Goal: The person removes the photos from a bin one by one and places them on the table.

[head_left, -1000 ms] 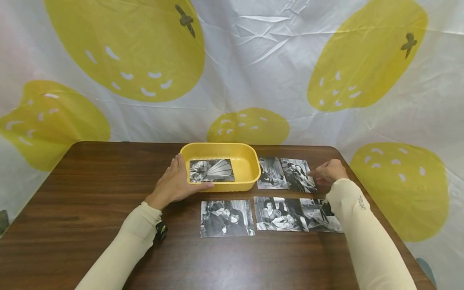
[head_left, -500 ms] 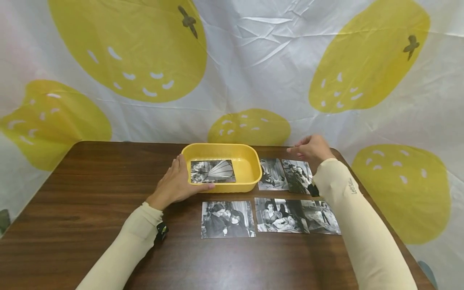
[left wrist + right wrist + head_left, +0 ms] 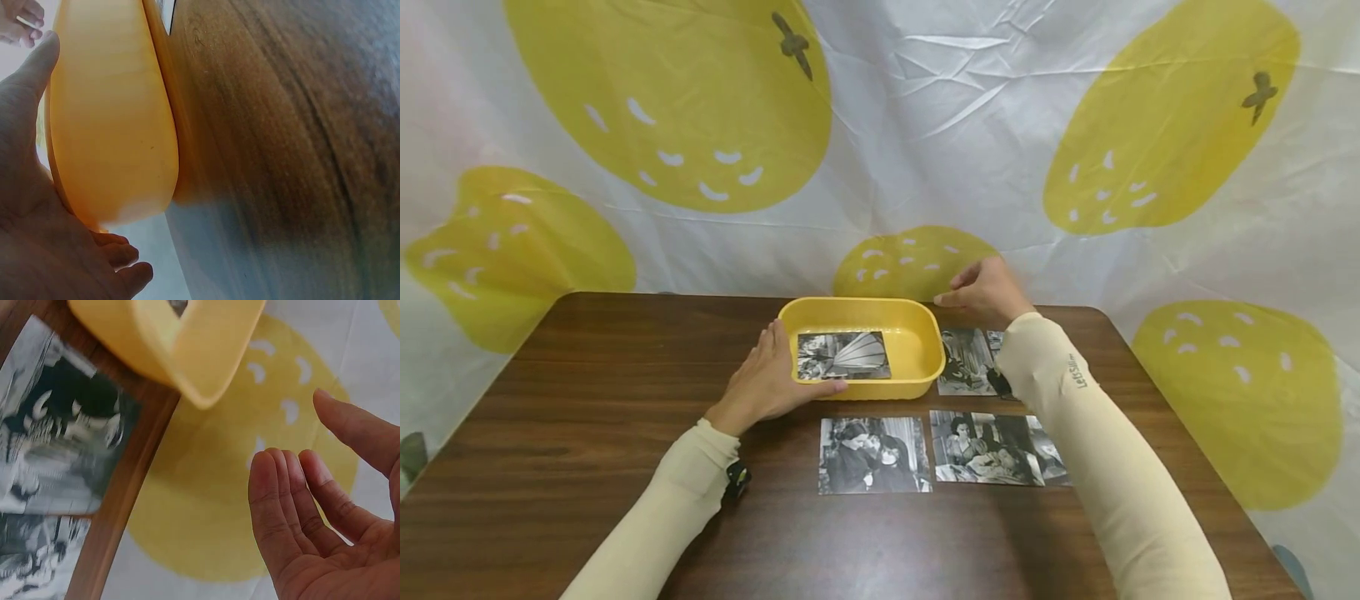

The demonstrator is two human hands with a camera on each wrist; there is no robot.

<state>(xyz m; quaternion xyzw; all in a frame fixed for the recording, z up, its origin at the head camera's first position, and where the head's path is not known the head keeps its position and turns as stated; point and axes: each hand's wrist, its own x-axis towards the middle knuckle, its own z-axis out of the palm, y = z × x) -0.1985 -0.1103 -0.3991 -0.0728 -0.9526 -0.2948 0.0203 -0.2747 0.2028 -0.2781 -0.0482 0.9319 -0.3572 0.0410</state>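
My left hand (image 3: 760,379) rests against the near left corner of a yellow plastic tub (image 3: 917,387), its thumb stretched along the front rim and its fingers straight along the left side. A black-and-white photo print (image 3: 842,356) lies in the tub's left part. Above the table's back edge, just right of the tub, hovers my right hand (image 3: 988,292). Its fingers are loosely bent with nothing between them in the right wrist view (image 3: 325,506). Below it lies another photo (image 3: 966,367), and one beside that is mostly covered by the right sleeve.
In the front row lie a photo of people embracing (image 3: 875,456), a second photo (image 3: 985,447) and a third partly behind the right sleeve. All lie on a brown wooden table (image 3: 625,400). A white curtain with yellow fruit prints (image 3: 917,258) hangs behind.
My right hand has lifted off the photo at the right and travelled leftward and back, up near the tub's far right corner. The left hand and tub hold still.
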